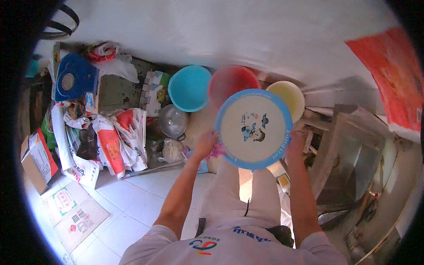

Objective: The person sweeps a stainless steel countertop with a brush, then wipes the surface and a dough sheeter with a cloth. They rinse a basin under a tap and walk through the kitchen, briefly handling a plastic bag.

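A round plastic basin (228,109) with a blue rim and a cream inside is held out in front of my body. A cartoon figure is printed on its bottom, and writing runs around the rim. My left hand (205,144) grips the rim on the left, while my right hand (294,142) has hold of the opposite side; the fingers of both are partly hidden. Behind it, against the wall, stand a turquoise basin (188,87), a red basin (232,81) and a pale yellow bowl (288,97). The held basin overlaps the red and yellow ones.
Left of the basins are a glass pot lid (173,121), a printed carton (155,92), several plastic bags (109,142) and a blue plastic object (78,78). Flattened cardboard (78,215) lies on the tiled floor (139,202). A glazed frame cabinet (351,155) stands close on the right.
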